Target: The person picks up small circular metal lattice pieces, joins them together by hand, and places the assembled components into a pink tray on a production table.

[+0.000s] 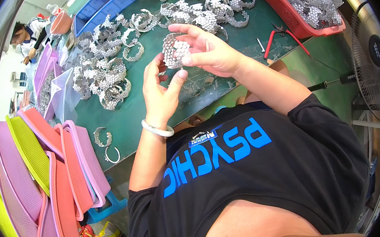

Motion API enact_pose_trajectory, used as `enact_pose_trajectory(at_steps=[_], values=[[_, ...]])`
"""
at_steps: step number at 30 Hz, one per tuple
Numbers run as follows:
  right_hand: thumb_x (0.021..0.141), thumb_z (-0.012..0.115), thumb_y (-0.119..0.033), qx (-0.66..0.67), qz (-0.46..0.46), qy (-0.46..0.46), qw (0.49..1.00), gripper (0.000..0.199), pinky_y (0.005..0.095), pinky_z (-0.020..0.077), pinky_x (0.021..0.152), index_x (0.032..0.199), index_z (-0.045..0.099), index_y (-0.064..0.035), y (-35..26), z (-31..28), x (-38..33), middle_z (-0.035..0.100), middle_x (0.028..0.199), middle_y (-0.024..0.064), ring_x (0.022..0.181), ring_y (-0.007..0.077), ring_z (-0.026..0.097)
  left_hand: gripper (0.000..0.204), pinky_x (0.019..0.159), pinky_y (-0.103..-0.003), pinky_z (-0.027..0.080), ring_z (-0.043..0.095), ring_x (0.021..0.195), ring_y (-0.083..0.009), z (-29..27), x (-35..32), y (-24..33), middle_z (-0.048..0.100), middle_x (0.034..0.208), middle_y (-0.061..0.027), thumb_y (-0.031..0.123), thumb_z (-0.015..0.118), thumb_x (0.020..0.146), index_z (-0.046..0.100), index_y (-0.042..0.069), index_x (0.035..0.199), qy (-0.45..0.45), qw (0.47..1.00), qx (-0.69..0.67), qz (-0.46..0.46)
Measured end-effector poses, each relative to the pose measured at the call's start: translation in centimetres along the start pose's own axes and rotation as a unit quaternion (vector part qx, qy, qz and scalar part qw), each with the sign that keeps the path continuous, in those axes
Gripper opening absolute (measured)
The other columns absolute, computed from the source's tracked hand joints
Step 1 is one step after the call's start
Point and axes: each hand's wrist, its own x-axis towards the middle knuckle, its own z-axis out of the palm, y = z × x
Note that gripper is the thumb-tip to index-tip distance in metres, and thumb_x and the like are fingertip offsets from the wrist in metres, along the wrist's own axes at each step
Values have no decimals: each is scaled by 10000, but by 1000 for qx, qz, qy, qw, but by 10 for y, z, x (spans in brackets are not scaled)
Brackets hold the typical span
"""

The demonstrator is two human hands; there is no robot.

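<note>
Reference landmark: the green worktop (121, 121).

The sparkling silver band (174, 50) is held in the air above the worktop's near edge, between both hands. The right hand (213, 51) grips it from the right side, thumb and forefinger pinched on its rim, remaining fingers fanned upward. The left hand (161, 91) sits directly below and to the left of the band, thumb raised against its lower edge, fingers curled; whether those fingers actually clamp the band is unclear from this angle. The right hand is the closer of the two. The band's long axis appears roughly upright.

Farther across the worktop lie heaps of similar silver bands (101, 67). A red bin (280, 5) stands at the worktop's right end, red-handled pliers (279, 39) beside it. Left of the worktop, pink and yellow mesh trays (41, 162) stand stacked on edge.
</note>
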Motion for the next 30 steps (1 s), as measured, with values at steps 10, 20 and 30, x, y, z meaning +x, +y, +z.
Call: enact_pose_trajectory(at_steps=[10, 20, 30], values=[[777, 636, -39, -89, -16, 95, 991, 673, 283, 421, 892, 1335, 260, -43, -4, 21, -5, 416, 1142, 106, 1040, 161, 475, 439, 822, -251, 429, 521, 934, -124, 3, 6, 7, 547, 1073, -84, 124, 605, 838, 439, -45, 1207, -36, 958, -263, -111], [840, 576, -109, -103, 3, 79, 992, 586, 288, 446, 824, 1330, 265, -31, -3, 13, -9, 506, 1090, 93, 990, 157, 507, 301, 780, -231, 426, 523, 900, -95, -3, 10, 4, 563, 1054, -52, 132, 565, 861, 505, -5, 1122, -41, 930, -335, -146], [821, 601, -88, -145, -24, 85, 986, 565, 266, 427, 842, 1301, 310, -18, -5, 16, -8, 505, 1083, 79, 977, 129, 496, 345, 813, -306, 454, 537, 977, -147, -7, 12, -2, 552, 1115, -78, 155, 519, 871, 465, 10, 1180, -81, 906, -390, -141]])
